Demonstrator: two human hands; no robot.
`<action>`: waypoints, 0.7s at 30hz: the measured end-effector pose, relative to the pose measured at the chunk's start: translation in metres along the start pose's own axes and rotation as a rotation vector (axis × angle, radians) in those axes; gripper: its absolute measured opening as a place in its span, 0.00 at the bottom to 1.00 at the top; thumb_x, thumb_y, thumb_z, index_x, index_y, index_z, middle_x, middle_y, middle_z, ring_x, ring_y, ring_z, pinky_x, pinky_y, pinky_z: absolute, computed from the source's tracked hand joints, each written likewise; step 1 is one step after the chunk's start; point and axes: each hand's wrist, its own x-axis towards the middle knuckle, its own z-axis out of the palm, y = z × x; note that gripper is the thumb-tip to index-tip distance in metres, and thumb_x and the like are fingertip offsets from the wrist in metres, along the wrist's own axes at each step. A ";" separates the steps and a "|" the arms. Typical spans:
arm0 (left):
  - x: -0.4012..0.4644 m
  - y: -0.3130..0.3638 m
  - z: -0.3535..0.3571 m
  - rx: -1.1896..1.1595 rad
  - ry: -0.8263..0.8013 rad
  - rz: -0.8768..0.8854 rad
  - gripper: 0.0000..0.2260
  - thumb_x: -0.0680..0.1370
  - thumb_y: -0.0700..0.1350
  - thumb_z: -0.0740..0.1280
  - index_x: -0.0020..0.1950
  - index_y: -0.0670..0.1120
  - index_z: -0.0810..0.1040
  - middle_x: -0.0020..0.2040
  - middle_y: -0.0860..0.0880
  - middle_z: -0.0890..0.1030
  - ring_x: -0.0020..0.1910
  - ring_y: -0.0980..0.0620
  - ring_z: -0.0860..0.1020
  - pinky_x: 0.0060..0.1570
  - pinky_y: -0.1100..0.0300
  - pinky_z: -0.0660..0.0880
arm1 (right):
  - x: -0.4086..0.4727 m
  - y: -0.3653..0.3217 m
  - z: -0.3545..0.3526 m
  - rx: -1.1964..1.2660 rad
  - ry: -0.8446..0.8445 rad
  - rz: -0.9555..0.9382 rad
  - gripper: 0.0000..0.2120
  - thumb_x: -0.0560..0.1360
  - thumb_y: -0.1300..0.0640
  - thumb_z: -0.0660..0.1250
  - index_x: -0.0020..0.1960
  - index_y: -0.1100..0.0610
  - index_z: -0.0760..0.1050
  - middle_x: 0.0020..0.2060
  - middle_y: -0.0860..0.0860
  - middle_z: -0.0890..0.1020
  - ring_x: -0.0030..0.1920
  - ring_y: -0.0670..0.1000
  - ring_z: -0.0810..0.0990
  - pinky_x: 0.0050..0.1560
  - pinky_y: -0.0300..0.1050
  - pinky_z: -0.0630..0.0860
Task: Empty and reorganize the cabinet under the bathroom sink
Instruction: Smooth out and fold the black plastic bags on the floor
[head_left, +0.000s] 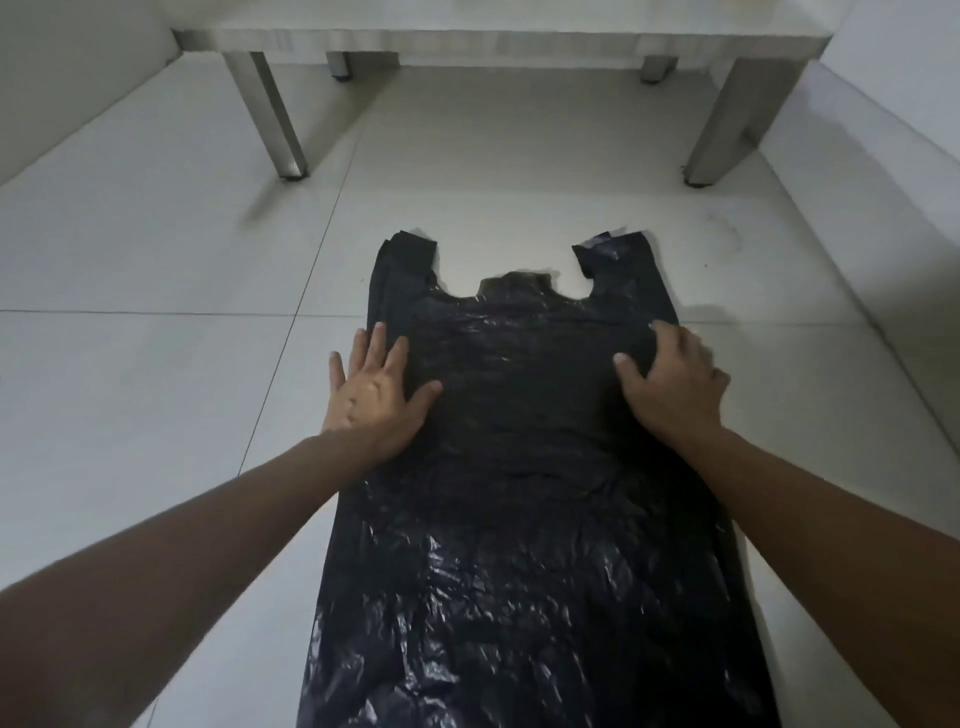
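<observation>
Both hands lie on a black plastic bag (519, 467) spread flat on the tiled floor (156, 260). Left hand (376, 395): palm down, fingers straight and splayed, set on the bag's left edge with the outer fingers over bare tile. Right hand (675, 387): palm down on the right edge, fingers bent slightly so the tips dig into the film; whether it pinches any plastic cannot be determined. The bag lies lengthwise away from the person, its two handle loops (410, 254) pointing toward the metal-legged unit (291, 135) ahead, its closed end running out of view at the bottom. The step in hand appears to be smoothing the bag flat, probably as a liner or for folding. To do it well, the palms should sweep outward and toward the handles with light, even pressure, driving trapped air out of the open mouth rather than toward the sealed end; one hand should anchor while the other strokes, since thin film slides readily on glazed tile. Material noted: thin, glossy, heavily crinkled polyethylene, catching highlights near the person. The floor is large pale matte tiles with narrow grout lines. The unit's legs are square-section brushed metal. No cabinet contents are visible.
</observation>
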 end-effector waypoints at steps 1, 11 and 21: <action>-0.010 -0.003 -0.002 0.019 -0.010 0.044 0.32 0.79 0.63 0.54 0.79 0.49 0.53 0.80 0.47 0.44 0.78 0.47 0.40 0.75 0.45 0.38 | -0.005 0.003 -0.003 -0.012 0.063 0.020 0.29 0.77 0.44 0.63 0.73 0.56 0.63 0.69 0.60 0.69 0.69 0.62 0.66 0.68 0.60 0.60; -0.037 0.002 0.000 0.179 -0.104 0.133 0.37 0.77 0.68 0.49 0.80 0.49 0.46 0.79 0.46 0.40 0.78 0.46 0.38 0.75 0.42 0.38 | 0.015 -0.016 -0.027 0.212 0.081 0.201 0.13 0.74 0.56 0.72 0.57 0.56 0.81 0.57 0.56 0.82 0.59 0.59 0.79 0.59 0.44 0.74; -0.068 0.000 0.012 0.448 -0.172 0.300 0.37 0.76 0.69 0.47 0.79 0.51 0.42 0.79 0.45 0.38 0.77 0.44 0.36 0.74 0.39 0.39 | -0.022 0.010 -0.032 -0.047 0.079 0.066 0.22 0.74 0.53 0.69 0.64 0.61 0.69 0.60 0.61 0.73 0.60 0.64 0.74 0.57 0.56 0.73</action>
